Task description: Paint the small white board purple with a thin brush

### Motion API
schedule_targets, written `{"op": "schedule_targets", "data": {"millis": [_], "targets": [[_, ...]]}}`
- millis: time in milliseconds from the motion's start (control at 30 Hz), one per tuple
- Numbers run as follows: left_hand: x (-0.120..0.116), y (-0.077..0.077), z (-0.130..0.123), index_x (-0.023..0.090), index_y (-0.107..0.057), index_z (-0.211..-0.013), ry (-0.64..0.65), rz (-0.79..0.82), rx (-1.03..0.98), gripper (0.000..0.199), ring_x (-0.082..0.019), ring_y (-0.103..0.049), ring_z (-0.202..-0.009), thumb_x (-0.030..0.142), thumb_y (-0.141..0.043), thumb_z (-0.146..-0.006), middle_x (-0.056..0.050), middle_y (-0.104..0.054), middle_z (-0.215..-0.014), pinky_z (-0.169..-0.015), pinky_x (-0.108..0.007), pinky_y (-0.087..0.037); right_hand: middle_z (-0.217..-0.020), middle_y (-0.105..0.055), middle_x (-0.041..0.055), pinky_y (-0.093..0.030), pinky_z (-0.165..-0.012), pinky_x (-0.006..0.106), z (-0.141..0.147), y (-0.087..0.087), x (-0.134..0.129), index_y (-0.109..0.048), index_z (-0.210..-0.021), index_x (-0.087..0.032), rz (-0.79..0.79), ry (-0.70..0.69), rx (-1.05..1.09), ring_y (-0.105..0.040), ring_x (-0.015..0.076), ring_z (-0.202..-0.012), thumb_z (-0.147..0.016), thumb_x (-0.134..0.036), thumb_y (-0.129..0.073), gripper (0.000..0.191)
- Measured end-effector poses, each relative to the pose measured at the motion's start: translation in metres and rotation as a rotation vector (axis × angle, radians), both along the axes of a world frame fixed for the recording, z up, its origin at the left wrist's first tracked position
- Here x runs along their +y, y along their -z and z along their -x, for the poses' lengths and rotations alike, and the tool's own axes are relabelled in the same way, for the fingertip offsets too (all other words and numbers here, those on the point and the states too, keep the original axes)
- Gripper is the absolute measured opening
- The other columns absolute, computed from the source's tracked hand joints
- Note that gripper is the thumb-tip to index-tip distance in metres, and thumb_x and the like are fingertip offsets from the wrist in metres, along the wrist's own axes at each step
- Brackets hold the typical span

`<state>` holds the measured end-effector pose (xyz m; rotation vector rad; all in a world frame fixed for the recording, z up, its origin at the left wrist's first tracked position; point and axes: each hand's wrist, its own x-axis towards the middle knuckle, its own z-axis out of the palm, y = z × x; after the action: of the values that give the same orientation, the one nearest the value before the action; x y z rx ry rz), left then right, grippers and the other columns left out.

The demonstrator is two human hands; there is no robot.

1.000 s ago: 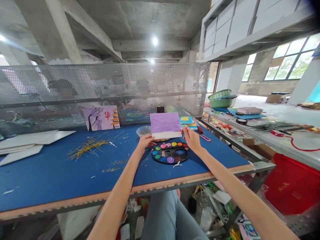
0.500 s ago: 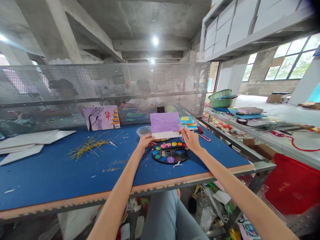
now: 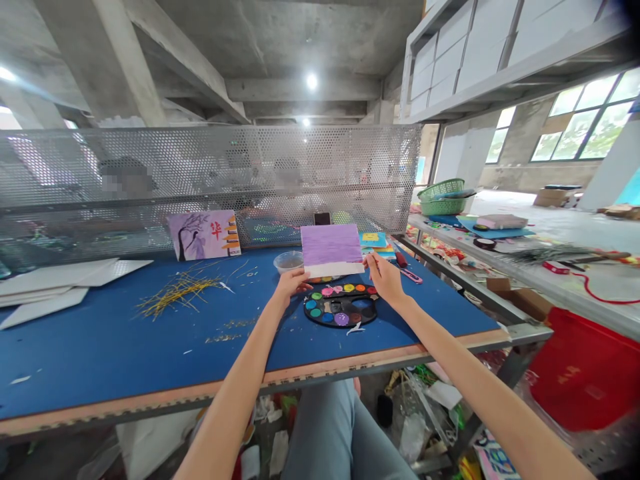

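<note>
Tabletop [image 3: 150, 360], blue, concrete [image 3: 305, 88] overhead — left grip [image 3: 293, 283] tight on purple card [image 3: 331, 244], right grip [image 3: 384, 277] unclear

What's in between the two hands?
The head view shows the purple card between left hand and right hand, with the paint tray lower down.

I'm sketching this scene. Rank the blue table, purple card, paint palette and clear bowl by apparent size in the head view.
Blue table
Purple card and paint palette: too alike to rank
Clear bowl
</note>
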<state>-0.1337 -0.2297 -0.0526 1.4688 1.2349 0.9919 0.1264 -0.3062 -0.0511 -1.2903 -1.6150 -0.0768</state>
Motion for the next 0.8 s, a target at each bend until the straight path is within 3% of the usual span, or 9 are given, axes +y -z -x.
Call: {"op": "schedule_targets", "data": {"millis": [433, 633, 800], "targets": [[-0.002, -0.0016, -0.0004, 0.014, -0.062, -0.112, -0.006, 0.003, -0.005, 0.027, -0.015, -0.065, -0.083, 0.033, -0.06, -0.093, -0.006, -0.066, -0.102, -0.073, -0.033, -0.057, -0.077, -0.071, 0.0038, -0.041, -0.061, 0.024, -0.0004, 0.0038, 0.0042, -0.061, -0.088, -0.021, -0.027, 0.062, -0.026, -0.065, 0.0157, -0.065, -0.102, -0.052, -0.02, 0.053], [-0.0019, -0.0016, 0.0005, 0.014, -0.061, -0.114, -0.002, 0.001, -0.002, 0.028, -0.016, -0.065, -0.083, 0.033, -0.06, -0.093, -0.006, -0.066, -0.104, -0.073, -0.033, -0.057, -0.078, -0.07, 0.0065, -0.035, -0.057, 0.025, -0.0035, 0.004, 0.0063, -0.059, -0.086, -0.02, -0.055, 0.173, -0.003, -0.064, 0.0179, -0.067, -0.102, -0.051, -0.015, 0.057], [-0.0009, -0.0011, 0.0006, 0.014, -0.06, -0.115, -0.003, 0.008, 0.0, 0.029, -0.016, -0.065, -0.086, 0.032, -0.06, -0.093, -0.007, -0.065, -0.106, -0.075, -0.035, -0.057, -0.079, -0.07, 0.0041, -0.037, -0.059, 0.024, -0.0036, 0.0039, 0.0058, -0.06, -0.086, -0.021, -0.058, 0.128, -0.041, -0.065, 0.0161, -0.07, -0.102, -0.05, -0.019, 0.053]]}}
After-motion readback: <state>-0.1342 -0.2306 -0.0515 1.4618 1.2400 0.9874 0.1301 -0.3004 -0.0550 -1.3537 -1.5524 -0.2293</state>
